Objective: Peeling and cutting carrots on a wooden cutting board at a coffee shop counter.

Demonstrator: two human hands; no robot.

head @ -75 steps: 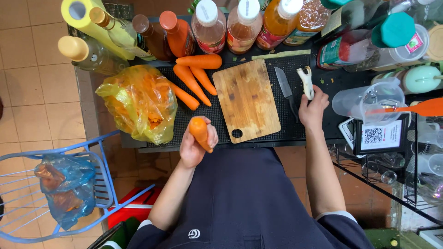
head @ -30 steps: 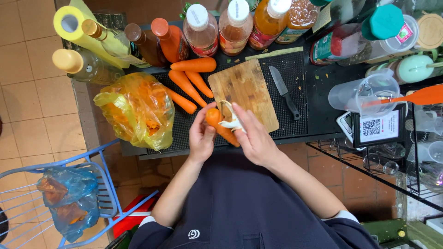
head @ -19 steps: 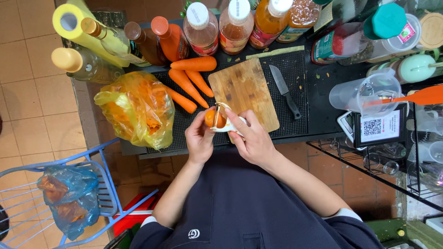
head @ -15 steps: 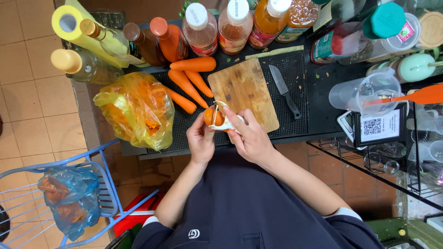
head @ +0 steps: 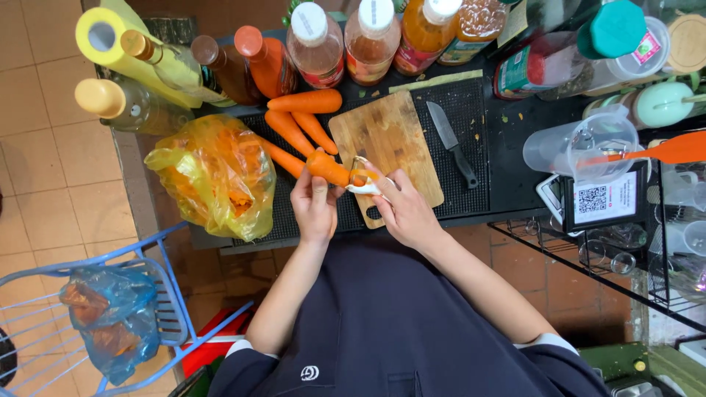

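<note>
The left hand grips a carrot near its thick end, fingers wrapped around it, and holds it above the worktop edge, just in front of the cutting board. The right hand pinches a white peeler whose blade lies on the carrot. To peel well, I think the strokes should be long and light, going away from the holding fingers (they are very close). Further back lie more carrots, a knife and a yellow bag.

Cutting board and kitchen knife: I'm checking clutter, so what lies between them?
Nothing: in the head view, only bare black mat separates the cutting board from the knife.
</note>
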